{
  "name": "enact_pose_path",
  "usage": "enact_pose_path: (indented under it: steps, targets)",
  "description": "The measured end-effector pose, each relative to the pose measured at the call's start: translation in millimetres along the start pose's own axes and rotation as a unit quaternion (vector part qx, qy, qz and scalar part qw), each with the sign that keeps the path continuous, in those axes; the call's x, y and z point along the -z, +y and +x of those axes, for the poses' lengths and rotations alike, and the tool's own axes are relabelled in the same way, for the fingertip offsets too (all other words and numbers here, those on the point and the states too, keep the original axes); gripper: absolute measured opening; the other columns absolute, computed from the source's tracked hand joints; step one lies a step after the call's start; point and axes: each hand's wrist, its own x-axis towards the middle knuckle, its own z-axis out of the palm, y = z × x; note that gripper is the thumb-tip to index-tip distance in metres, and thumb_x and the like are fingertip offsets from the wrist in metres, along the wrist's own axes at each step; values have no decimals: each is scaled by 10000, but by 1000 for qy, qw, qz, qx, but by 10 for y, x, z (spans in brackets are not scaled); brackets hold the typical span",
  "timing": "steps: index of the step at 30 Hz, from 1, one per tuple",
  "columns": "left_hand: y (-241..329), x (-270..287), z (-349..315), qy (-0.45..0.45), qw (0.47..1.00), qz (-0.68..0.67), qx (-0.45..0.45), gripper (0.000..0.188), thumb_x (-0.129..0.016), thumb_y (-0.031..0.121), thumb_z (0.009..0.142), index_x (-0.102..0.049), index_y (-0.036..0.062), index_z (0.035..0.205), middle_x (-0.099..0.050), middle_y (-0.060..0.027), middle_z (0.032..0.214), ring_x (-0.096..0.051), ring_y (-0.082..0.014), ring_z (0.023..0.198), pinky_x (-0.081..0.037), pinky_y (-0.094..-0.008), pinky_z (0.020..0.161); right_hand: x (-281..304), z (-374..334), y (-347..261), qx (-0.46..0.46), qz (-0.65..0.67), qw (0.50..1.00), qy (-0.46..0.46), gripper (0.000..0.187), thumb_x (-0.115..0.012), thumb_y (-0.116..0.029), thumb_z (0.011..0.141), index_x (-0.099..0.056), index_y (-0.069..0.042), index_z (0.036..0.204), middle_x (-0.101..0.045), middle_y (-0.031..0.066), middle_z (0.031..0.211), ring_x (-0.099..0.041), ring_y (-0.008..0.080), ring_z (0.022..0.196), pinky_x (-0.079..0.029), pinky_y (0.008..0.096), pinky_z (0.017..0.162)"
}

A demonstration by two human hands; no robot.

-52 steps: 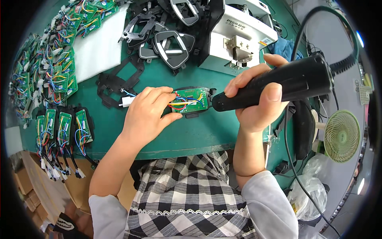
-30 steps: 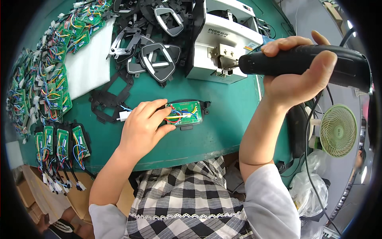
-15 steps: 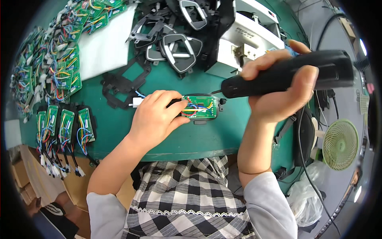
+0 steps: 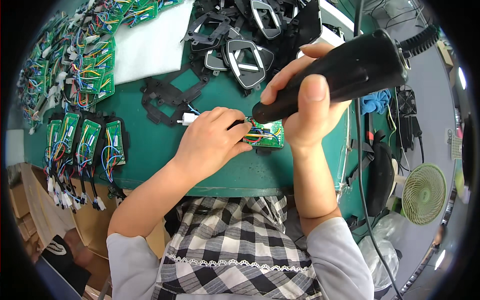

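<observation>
A green circuit board (image 4: 274,139) with red, yellow, blue and white wires lies on the table in front of me. My left hand (image 4: 210,142) is closed on its left end, thumb and fingers pinching around the wires there. Beside that hand a white connector (image 4: 187,119) sticks out on a blue wire. My right hand (image 4: 312,112) is wrapped around a black electric screwdriver (image 4: 345,67), tilted with its nose down over the board's upper edge. The nose and hand hide the driver's tip and part of the board.
Many wired circuit boards (image 4: 95,75) are heaped at the far left, beside a white foam sheet (image 4: 150,50). Several boards in black frames (image 4: 89,142) line the near left edge. Black frames (image 4: 245,62) pile up at the back. A cable (image 4: 361,165) hangs at right, near a green fan (image 4: 424,194).
My right hand has brought the screwdriver leftward over the board, from beside its right end. My left hand keeps its hold on the board. The whole view has shifted slightly.
</observation>
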Motion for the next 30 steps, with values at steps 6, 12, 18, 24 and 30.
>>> enact_pose_path:
  steps: [6,12,18,24,30]
  targets:
    - [26,25,-14,-10,1000,12,9,354,-773,231,676,-668,78,978,-596,-28,1011,-575,-209,979,-473,-341,779,-22,-4,76,23,8,997,-72,695,-627,-517,830,-433,103,1075,-573,112,587,-544,143,430,-438,233,401]
    - [-6,11,14,-27,1000,-5,1,380,-771,249,680,-667,73,1000,-596,-29,1017,-572,-212,986,-472,-342,793,61,-43,-30,-19,-17,1000,5,744,-544,-575,858,-383,92,1146,-573,123,618,-559,186,446,-460,266,425]
    - [-11,37,36,-11,999,-49,6,293,-751,163,718,-675,37,972,-628,-75,1015,-592,-280,949,-485,-383,813,827,339,-340,84,13,971,224,694,-552,-547,872,-382,64,1154,-575,144,622,-564,221,453,-486,311,448]
    - [-19,17,74,-11,999,-37,3,189,-704,81,764,-683,26,943,-637,-72,975,-596,-269,914,-486,-377,790,1060,461,-338,102,-120,974,162,637,-489,-565,892,-417,14,1148,-562,147,651,-560,260,496,-496,396,500]
    - [-5,9,81,-7,999,-32,-2,190,-710,77,755,-687,28,938,-639,-69,972,-600,-264,904,-490,-370,777,900,505,-234,153,-105,967,174,484,-596,-393,879,-493,77,932,-564,95,508,-547,156,415,-479,243,551]
